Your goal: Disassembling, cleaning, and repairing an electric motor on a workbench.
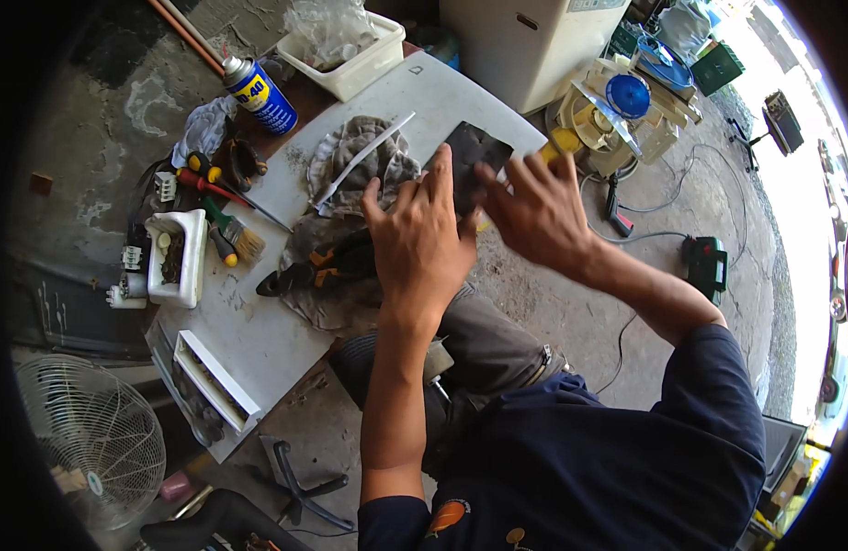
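A dark flat square sheet [472, 147] lies at the top right of the pale work board [259, 349]. My left hand [419, 230] has its fingers spread, the index finger reaching onto the sheet's left part. My right hand [543, 207] is at the sheet's right side, slightly blurred, fingers bent and bunched; what they grip is hidden. Left of the sheet, a white strip [373, 147] rests on a crumpled grey cloth [341, 156]. Black-and-orange pliers [305, 271] lie on another stained cloth beside my left hand.
Left are a blue spray can [259, 96], screwdrivers, a brush [231, 230] and a white tub [176, 298]. A white bin [341, 69] and appliance [507, 46] stand behind; a fan [89, 432] lower left; cluttered equipment, cables and a green case [704, 271] on the right.
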`<state>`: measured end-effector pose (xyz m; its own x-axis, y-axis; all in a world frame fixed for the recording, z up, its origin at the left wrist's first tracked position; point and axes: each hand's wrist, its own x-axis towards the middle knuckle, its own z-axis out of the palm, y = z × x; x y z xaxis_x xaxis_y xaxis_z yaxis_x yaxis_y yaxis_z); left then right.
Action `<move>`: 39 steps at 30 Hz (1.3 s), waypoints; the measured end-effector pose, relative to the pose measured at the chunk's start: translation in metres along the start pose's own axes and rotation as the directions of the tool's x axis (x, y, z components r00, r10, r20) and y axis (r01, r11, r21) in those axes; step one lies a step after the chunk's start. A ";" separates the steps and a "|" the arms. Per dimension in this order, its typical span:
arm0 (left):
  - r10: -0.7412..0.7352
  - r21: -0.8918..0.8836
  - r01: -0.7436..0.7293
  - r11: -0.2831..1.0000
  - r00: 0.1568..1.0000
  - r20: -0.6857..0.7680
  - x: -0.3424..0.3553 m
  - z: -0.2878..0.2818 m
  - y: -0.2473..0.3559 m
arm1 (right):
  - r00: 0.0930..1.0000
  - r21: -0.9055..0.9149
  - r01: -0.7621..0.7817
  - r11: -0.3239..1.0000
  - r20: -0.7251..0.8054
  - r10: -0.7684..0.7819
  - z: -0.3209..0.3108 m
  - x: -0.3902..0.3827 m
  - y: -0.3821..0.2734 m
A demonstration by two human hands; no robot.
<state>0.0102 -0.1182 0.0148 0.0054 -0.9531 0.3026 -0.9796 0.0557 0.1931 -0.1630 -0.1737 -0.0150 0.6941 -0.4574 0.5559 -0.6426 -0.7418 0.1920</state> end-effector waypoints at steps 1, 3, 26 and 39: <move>0.000 0.001 0.000 1.000 1.000 -0.004 0.000 0.000 0.000 | 1.000 0.002 0.004 1.000 0.000 -0.004 0.001 0.001 0.002; 0.000 0.002 0.000 1.000 1.000 -0.018 0.000 0.001 -0.001 | 0.999 0.001 -0.025 1.000 0.022 0.025 0.003 0.005 0.009; 0.003 0.019 -0.002 1.000 0.999 -0.034 0.000 0.003 0.000 | 0.986 0.104 -0.122 0.987 0.123 0.109 -0.002 -0.007 0.003; 0.009 0.014 -0.009 1.000 0.999 -0.046 0.000 0.001 0.001 | 0.978 0.188 -0.166 0.968 0.159 0.137 -0.006 -0.004 0.010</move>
<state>0.0093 -0.1181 0.0142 0.0054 -0.9379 0.3469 -0.9824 0.0599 0.1771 -0.1740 -0.1761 -0.0102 0.6420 -0.6267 0.4416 -0.6764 -0.7342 -0.0587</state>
